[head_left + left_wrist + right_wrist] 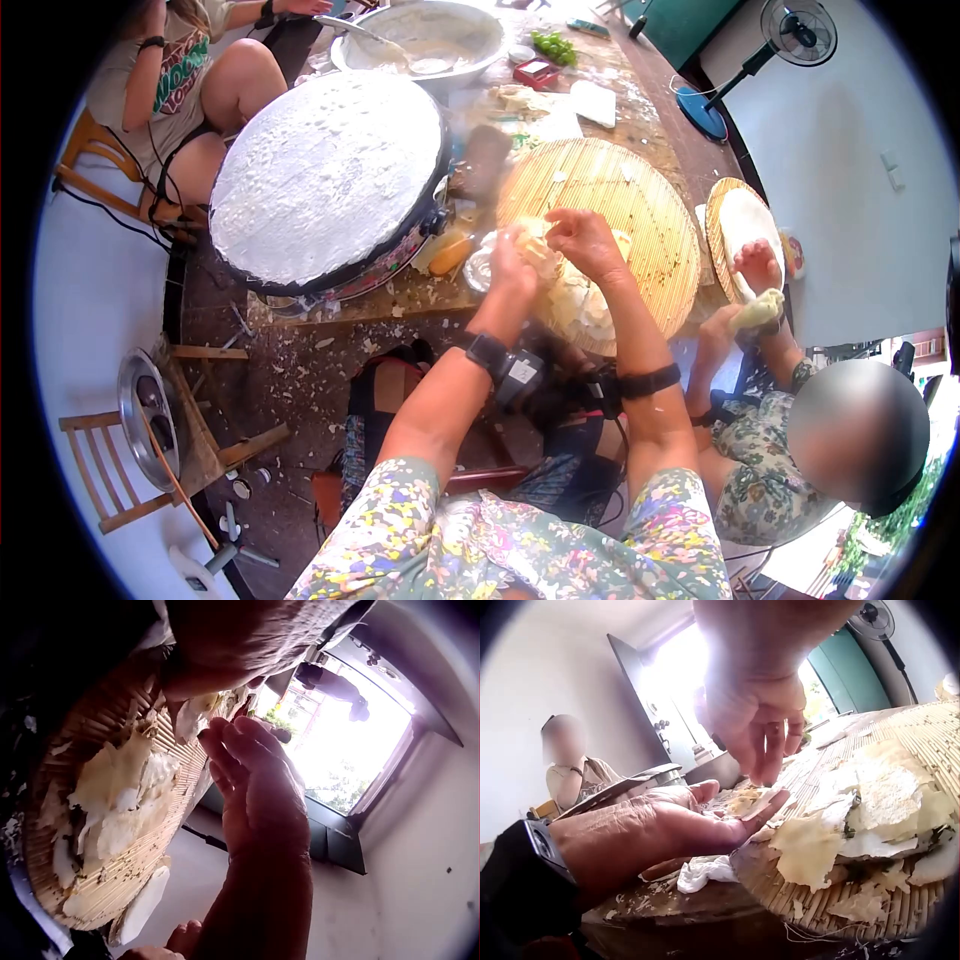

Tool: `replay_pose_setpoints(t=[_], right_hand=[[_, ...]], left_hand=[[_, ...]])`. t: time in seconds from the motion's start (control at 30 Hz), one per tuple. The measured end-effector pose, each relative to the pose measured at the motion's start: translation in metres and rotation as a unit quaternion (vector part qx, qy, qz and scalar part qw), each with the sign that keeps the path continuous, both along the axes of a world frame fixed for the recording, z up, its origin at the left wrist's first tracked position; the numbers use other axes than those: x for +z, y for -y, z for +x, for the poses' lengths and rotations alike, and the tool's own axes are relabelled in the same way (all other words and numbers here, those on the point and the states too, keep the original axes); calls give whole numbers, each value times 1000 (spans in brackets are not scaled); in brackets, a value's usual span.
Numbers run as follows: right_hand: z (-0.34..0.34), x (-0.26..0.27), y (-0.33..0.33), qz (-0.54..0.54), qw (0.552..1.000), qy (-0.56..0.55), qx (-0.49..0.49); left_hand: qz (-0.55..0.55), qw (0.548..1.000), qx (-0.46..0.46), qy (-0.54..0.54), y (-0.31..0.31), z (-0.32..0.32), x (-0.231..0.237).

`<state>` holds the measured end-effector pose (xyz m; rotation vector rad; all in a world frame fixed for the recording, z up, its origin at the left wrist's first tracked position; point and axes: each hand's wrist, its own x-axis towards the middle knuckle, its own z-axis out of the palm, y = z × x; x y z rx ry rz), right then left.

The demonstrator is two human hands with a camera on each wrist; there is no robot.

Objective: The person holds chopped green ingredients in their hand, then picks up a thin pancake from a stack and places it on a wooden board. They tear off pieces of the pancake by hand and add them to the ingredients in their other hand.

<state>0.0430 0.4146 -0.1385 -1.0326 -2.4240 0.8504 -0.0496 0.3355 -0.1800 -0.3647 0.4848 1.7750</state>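
My left hand [518,265] is held palm up at the near left of a round woven reed tray [650,205]. Thin, crisp pale flakes [744,801] lie on its palm and extended fingers in the right wrist view. Just above that palm is my right hand [590,245], its loosely bent fingers pointing down at the flakes. No piece shows between the right fingers in the left wrist view. Beside both hands, torn thin pancake sheets [881,799] are heaped on the tray, with bits of dark green filling [853,814] showing at their edges.
Left of the tray stands a large round griddle [330,180] coated in white. Behind it, a metal basin [490,40] holds a ladle [362,36]. At the right, another person's hand [757,268] is over a smaller woven tray [722,240]. Crumbs litter the floor.
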Motion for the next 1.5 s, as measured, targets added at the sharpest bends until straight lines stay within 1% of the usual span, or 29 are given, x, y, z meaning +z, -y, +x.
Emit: replay_pose_setpoints(t=[0.03,0.07,0.1,0.13,0.2,0.3,0.33,0.43,0.57,0.67,0.77,0.87,0.97,1.0,1.13,1.23,1.33,1.43,1.47,1.5], right_hand=[[1,-1,0,6,1000,10,4],[1,6,5,11,1000,21,7],[2,11,10,16,999,31,9],[4,14,11,43,999,19,3],[14,15,10,97,995,-2,-9],[29,11,14,195,977,75,34],[33,4,15,151,981,108,56],[41,-9,24,186,966,158,85],[46,-14,24,230,963,109,90],[51,-13,19,231,954,163,96],[58,-3,16,262,931,243,77],[58,1,17,288,920,262,37],[36,-4,34,212,956,199,31],[30,-11,37,232,949,211,31],[14,-22,41,205,944,258,20],[10,-25,38,186,951,248,18],[11,-17,34,167,964,206,32],[15,-20,19,151,973,176,0],[14,-19,16,154,979,132,-7],[12,-20,15,112,990,80,-21]], left_hand=[[1,999,3,-51,-4,0,-13],[2,995,5,-101,-11,2,-37],[3,989,6,-151,-13,1,-42],[-5,987,-1,-163,-14,0,-49],[-22,982,-15,-185,-10,-6,-40],[11,975,-24,-222,-6,-27,-32],[26,972,-10,-231,-6,-32,-33],[3,969,1,-247,3,-41,-22],[1,970,-18,-244,12,-43,-22],[-4,972,-20,-234,15,-41,-24],[-35,973,1,-226,17,-41,-24],[-32,976,-20,-212,24,-43,-26],[-48,970,-29,-238,33,-42,-27],[-43,969,-35,-242,36,-42,-27],[-31,967,-54,-248,49,-44,-26],[-24,967,-61,-247,51,-43,-27],[-32,966,-58,-250,51,-41,-24],[-43,968,-53,-240,48,-38,-27],[-44,970,-52,-235,47,-39,-27],[-48,971,-54,-230,46,-40,-28]])
